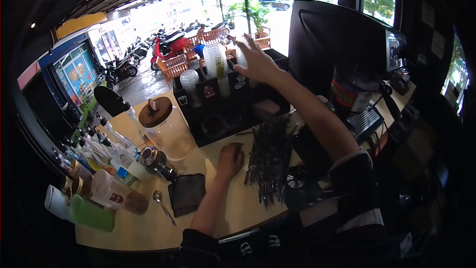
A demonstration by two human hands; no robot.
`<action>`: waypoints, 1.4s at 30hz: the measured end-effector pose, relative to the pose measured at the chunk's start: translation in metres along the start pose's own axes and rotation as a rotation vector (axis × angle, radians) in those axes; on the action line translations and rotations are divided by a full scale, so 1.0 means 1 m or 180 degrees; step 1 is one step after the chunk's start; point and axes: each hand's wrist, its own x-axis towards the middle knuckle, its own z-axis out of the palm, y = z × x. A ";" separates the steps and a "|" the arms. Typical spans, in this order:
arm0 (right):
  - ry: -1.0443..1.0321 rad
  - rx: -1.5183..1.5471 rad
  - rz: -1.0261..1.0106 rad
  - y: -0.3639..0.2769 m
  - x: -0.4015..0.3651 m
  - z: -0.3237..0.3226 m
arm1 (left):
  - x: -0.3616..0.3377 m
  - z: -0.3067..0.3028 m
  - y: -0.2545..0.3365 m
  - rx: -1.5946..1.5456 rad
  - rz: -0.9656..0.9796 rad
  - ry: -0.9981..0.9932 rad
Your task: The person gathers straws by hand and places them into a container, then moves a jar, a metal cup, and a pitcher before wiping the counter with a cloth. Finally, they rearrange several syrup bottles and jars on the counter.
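We are mid-reach: our right hand lies on the cup stack in the black organizer; we cannot tell its grip. Our left hand rests curled, empty, on the counter. Freeing one cup likely needs a rim pinch.

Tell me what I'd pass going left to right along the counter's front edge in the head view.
Green plastic bottle, clear plastic cup lying on its side, metal spoon, black square cloth, left hand, pile of dark drinking straws.
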 end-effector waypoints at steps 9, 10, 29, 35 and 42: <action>0.0021 0.1152 -0.0144 -0.077 -0.180 -0.085 | 0.026 -0.014 0.040 -0.0875 -0.0149 0.0743; 0.0013 0.1296 -0.0035 -0.075 -0.196 -0.087 | 0.036 -0.016 0.050 -0.0851 -0.0049 0.0083; -0.0488 0.2212 0.0402 -0.043 -0.343 -0.086 | 0.101 0.068 0.084 0.1925 -0.0319 -0.2035; -0.0565 0.2328 0.0307 -0.045 -0.354 -0.085 | 0.102 0.072 0.081 0.1949 -0.0159 -0.1725; -0.0625 0.2526 0.0404 -0.039 -0.362 -0.090 | 0.099 0.072 0.099 0.1710 -0.0504 -0.1795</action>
